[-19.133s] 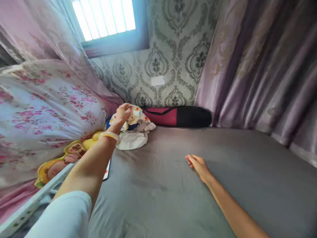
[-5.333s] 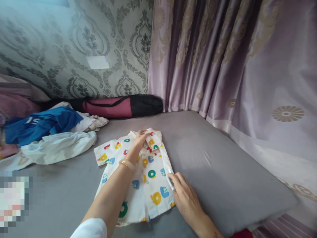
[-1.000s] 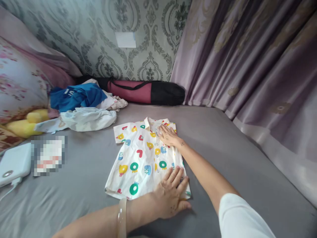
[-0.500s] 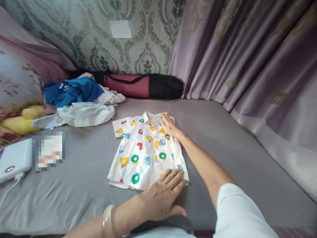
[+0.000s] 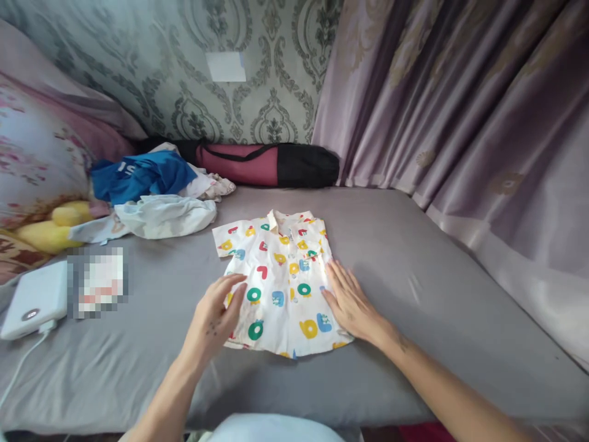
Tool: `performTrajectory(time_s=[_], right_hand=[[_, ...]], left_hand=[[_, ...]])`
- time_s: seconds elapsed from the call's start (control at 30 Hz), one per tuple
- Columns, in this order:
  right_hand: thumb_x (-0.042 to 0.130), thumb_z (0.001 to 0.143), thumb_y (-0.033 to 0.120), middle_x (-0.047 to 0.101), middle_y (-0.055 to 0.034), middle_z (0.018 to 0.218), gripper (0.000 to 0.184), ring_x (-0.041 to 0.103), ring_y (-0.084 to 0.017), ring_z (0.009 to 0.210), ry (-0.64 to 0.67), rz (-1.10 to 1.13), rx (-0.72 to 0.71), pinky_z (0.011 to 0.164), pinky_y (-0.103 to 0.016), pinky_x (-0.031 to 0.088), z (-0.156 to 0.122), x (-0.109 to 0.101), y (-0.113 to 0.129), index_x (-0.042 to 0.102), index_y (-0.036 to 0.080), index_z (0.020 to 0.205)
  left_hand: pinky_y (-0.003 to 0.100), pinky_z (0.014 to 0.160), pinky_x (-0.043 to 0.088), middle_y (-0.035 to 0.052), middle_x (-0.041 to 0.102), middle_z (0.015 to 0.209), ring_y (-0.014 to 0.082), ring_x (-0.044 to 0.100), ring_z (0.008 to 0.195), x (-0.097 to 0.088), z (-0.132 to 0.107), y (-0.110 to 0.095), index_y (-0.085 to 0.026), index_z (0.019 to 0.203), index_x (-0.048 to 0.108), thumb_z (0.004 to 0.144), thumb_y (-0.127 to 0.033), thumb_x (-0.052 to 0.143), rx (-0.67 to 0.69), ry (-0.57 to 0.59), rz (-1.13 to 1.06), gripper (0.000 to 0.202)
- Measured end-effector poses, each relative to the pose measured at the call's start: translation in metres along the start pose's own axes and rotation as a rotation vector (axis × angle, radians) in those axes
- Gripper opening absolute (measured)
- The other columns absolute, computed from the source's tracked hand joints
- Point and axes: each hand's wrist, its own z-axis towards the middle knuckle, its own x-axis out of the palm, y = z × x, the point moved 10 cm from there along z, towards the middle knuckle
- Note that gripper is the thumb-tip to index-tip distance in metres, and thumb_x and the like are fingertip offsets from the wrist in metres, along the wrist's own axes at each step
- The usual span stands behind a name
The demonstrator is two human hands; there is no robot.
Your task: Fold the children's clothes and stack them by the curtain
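Note:
A small white short-sleeved shirt point(image 5: 280, 313) lies front up on the bed, printed with red, yellow, green and blue letters. Its left sleeve in view is spread out, while the opposite sleeve does not stick out at the side. My left hand point(image 5: 215, 314) is at the shirt's left edge, thumb apart from the fingers, with nothing seen in its grasp. Whether it touches the cloth I cannot tell. On the shirt's right edge my right hand point(image 5: 353, 302) lies with fingers stretched out, covering part of that side.
Crumpled clothes, a blue one point(image 5: 145, 175) and a pale one point(image 5: 165, 216), lie at the back left beside a yellow plush toy point(image 5: 50, 233). A white power bank point(image 5: 37, 301) with a cable sits at left. Against the wall rests a maroon-and-black bag point(image 5: 243, 164); curtains point(image 5: 460, 153) hang at right.
My left hand has moved from the lower right hem to the shirt's left side. My right hand has come down from the shoulder to the right edge. The lower right front now lies flat.

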Motion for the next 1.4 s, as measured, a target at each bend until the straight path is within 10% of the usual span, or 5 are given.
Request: performTrajectory(time_s=[0.27,0.73,1.07,1.4], right_hand=[[0.033,0.097,0.042,0.032,-0.0129,0.153,0.054,0.029,-0.027,0.141,0.009,-0.034,-0.089,0.114,-0.054,0.027,-0.02,-0.004,0.022,0.037,0.018,0.145],[0.037,0.095,0.027,0.07,-0.0032,0.086,0.032,0.065,-0.018,0.082,0.077,0.219,-0.22,0.071,-0.027,0.045,0.116,-0.027,0.141,0.069,0.023,0.091],[0.04,0.094,0.034,0.055,-0.0105,0.124,0.033,0.05,-0.024,0.116,0.237,0.031,-0.334,0.097,-0.039,0.038,0.185,0.042,0.233,0.063,0.026,0.117],[0.03,0.097,0.041,0.047,-0.0193,0.133,0.046,0.044,-0.031,0.123,0.219,-0.058,-0.175,0.099,-0.044,0.034,0.222,0.056,0.242,0.063,0.018,0.12]], left_hand=[[0.03,0.077,0.048,0.008,0.067,0.093,0.0211,0.062,0.087,-0.018,0.011,0.068,-0.017,0.105,0.06,0.085,-0.046,0.041,-0.19,-0.061,0.27,0.04],[0.025,0.058,0.037,-0.0004,0.06,0.07,0.0156,0.054,0.065,-0.008,-0.017,0.081,-0.02,0.079,0.056,0.082,-0.051,0.045,-0.343,0.067,0.074,0.033],[0.024,0.06,0.036,-0.0016,0.062,0.07,0.0155,0.055,0.065,-0.005,-0.032,0.08,-0.022,0.088,0.053,0.081,-0.042,0.051,-0.416,0.0,0.012,0.021],[0.023,0.055,0.03,-0.0031,0.057,0.063,0.0136,0.05,0.059,-0.002,-0.027,0.09,-0.023,0.074,0.046,0.086,-0.042,0.043,-0.412,0.015,0.128,0.023]])
